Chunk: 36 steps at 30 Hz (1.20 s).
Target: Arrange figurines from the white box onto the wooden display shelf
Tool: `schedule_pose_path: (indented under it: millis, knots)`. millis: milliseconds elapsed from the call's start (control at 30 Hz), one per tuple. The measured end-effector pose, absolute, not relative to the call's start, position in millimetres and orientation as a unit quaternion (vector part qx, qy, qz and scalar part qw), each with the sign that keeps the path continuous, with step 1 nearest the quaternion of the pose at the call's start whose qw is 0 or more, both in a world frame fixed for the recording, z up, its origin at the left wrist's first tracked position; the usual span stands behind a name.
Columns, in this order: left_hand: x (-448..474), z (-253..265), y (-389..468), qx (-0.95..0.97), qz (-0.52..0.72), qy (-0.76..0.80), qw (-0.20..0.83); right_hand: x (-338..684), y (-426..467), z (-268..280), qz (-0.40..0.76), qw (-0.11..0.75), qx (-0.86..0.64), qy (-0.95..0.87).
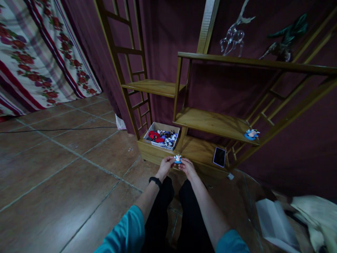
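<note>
A small blue and white figurine (177, 159) is held between my two hands, in front of the low wooden shelf. My left hand (165, 166) pinches it from the left side, a dark band on the wrist. From the right, the fingers of my right hand (187, 167) close on it as well. Just beyond my left hand, a cardboard box (161, 144) full of small figures in red, black, white and purple rests on the bottom shelf. A similar blue and white figurine (252, 134) stands at the right end of the middle shelf.
A phone (219, 157) lies on the bottom shelf (197, 147) to the right. On the top shelf (252, 62) stand a clear deer ornament (233, 38) and a dark green sculpture (285, 40). A white box (276, 221) sits on the tiled floor, lower right. A cable (58, 129) crosses the floor at left.
</note>
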<state>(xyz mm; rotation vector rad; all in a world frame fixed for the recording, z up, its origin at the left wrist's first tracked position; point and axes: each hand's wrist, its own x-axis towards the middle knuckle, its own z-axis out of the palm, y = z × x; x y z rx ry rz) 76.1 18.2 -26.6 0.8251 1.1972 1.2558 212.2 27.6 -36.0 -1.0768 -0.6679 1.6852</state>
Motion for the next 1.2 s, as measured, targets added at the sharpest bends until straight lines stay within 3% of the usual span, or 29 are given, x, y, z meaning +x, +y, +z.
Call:
schedule_pose_path:
  millis: [767,1200]
  knots:
    - [72.6,-26.0,19.1,0.341,0.517,0.515,0.593,210.5,30.1,-35.6,0.737,0.451,-0.434,-0.254]
    - [73.2,-25.1,19.6,0.333,0.534,0.493,0.602,211.1,27.6,-33.1,0.733,0.476,-0.412,-0.258]
